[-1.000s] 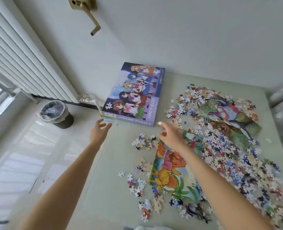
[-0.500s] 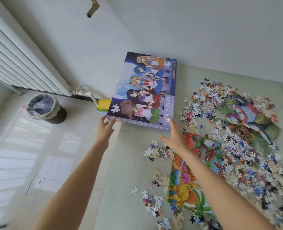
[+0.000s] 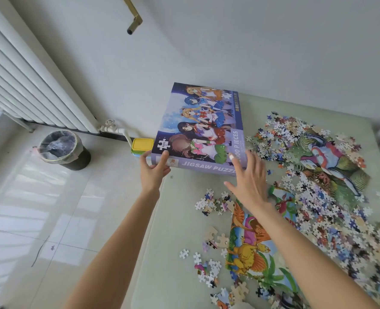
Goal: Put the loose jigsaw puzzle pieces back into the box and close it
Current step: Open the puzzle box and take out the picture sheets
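Observation:
The purple jigsaw puzzle box (image 3: 198, 130), lid on, lies at the far left corner of the pale green table (image 3: 162, 253). My left hand (image 3: 152, 172) grips the box's near left corner, with the thumb on its side and a finger on top. My right hand (image 3: 248, 181) is spread flat, its fingertips at the box's near right corner. Loose puzzle pieces (image 3: 331, 224) cover the table's right half, and smaller clusters (image 3: 213, 202) lie near my right wrist. Joined sections show a dinosaur picture (image 3: 251, 248) and a red and silver figure (image 3: 331, 157).
A yellow-lidded container (image 3: 142, 145) sits on the floor beside the box's left edge. A lined bin (image 3: 61, 149) stands on the tiled floor under a white radiator (image 3: 28, 81). The wall runs right behind the table.
Both hands have reached forward to the box. My left hand now grips its near left corner and my right fingertips have arrived at its near right corner. The view has moved closer.

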Action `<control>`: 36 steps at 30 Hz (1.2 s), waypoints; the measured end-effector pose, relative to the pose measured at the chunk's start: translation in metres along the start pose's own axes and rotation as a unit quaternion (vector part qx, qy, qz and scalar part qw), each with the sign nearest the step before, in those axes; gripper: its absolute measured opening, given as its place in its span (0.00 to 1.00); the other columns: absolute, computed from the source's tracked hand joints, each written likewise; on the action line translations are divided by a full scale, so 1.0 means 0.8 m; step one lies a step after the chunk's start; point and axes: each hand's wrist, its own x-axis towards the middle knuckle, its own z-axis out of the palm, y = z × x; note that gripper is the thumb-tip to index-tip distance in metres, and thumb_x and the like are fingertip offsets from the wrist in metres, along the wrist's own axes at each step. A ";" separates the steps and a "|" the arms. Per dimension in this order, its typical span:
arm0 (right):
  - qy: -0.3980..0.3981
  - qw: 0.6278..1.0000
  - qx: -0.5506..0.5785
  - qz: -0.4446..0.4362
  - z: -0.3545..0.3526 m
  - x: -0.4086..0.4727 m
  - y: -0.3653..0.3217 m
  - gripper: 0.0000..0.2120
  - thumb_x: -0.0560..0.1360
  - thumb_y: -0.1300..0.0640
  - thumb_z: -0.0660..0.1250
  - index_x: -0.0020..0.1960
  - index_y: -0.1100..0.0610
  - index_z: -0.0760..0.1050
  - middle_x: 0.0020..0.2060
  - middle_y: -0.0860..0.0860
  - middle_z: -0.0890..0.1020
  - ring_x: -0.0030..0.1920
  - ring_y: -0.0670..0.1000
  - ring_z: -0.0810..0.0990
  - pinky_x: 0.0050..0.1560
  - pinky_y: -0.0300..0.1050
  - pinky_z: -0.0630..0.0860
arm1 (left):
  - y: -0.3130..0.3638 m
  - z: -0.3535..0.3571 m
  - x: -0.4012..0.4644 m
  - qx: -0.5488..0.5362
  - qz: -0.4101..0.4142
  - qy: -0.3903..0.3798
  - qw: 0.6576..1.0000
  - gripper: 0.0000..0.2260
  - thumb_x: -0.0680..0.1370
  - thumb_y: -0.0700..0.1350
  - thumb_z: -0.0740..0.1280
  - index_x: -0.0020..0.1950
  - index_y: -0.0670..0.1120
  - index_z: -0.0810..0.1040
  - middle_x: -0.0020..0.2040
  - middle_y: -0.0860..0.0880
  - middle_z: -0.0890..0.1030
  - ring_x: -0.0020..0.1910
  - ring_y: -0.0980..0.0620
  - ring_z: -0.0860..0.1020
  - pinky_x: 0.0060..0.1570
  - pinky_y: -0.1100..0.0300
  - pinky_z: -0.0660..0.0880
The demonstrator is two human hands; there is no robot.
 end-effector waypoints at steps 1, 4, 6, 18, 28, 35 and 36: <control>0.024 0.999 -0.029 -0.023 -0.006 0.004 0.004 0.36 0.63 0.45 0.75 0.67 0.53 0.66 0.66 0.65 0.67 0.65 0.67 0.67 0.64 0.64 0.63 | 0.005 0.002 -0.004 -0.003 0.014 0.000 1.000 0.20 0.73 0.50 0.71 0.60 0.50 0.66 0.39 0.46 0.76 0.38 0.50 0.79 0.49 0.57 0.79; 0.088 0.988 -0.052 -0.119 -0.023 0.011 0.005 0.31 0.66 0.52 0.75 0.65 0.55 0.68 0.63 0.59 0.73 0.62 0.61 0.73 0.63 0.58 0.69 | 0.020 0.006 -0.012 -0.013 0.045 -0.013 0.999 0.19 0.74 0.49 0.71 0.60 0.51 0.67 0.38 0.46 0.74 0.35 0.52 0.79 0.49 0.57 0.79; 0.102 0.983 -0.034 -0.146 -0.030 0.014 -0.001 0.29 0.68 0.57 0.72 0.66 0.55 0.65 0.58 0.58 0.76 0.58 0.58 0.75 0.58 0.52 0.74 | 0.027 0.010 -0.014 -0.019 0.049 -0.019 0.998 0.18 0.74 0.49 0.70 0.60 0.50 0.67 0.43 0.43 0.76 0.38 0.51 0.80 0.51 0.56 0.79; 0.150 0.963 -0.078 -0.210 -0.063 0.059 -0.034 0.24 0.69 0.64 0.65 0.64 0.58 0.65 0.53 0.61 0.78 0.49 0.60 0.79 0.43 0.51 0.80 | 0.051 0.042 -0.027 -0.025 0.089 -0.039 0.995 0.14 0.75 0.46 0.69 0.55 0.46 0.67 0.52 0.39 0.80 0.42 0.49 0.81 0.42 0.63 0.80; 0.117 0.976 -0.133 -0.125 -0.087 0.085 -0.015 0.29 0.74 0.66 0.54 0.74 0.57 0.51 0.59 0.61 0.74 0.52 0.62 0.76 0.48 0.57 0.76 | 0.077 0.068 -0.022 0.200 0.278 -0.105 0.933 0.29 0.69 0.45 0.75 0.64 0.50 0.65 0.66 0.46 0.69 0.56 0.52 0.76 0.52 0.58 0.77; 0.131 0.977 -0.118 -0.123 -0.104 0.087 0.000 0.33 0.64 0.67 0.68 0.67 0.59 0.62 0.58 0.57 0.76 0.55 0.61 0.76 0.57 0.61 0.72 | 0.108 0.073 0.002 0.386 0.509 -0.187 0.746 0.27 0.65 0.44 0.78 0.61 0.47 0.73 0.59 0.51 0.75 0.59 0.50 0.73 0.53 0.50 0.76; 0.140 0.976 -0.113 -0.125 -0.104 0.086 0.003 0.32 0.64 0.67 0.68 0.66 0.59 0.62 0.58 0.56 0.76 0.54 0.61 0.76 0.57 0.61 0.72 | 0.109 0.075 0.001 0.383 0.507 -0.189 0.748 0.25 0.65 0.44 0.77 0.60 0.47 0.74 0.57 0.52 0.76 0.57 0.52 0.74 0.49 0.52 0.77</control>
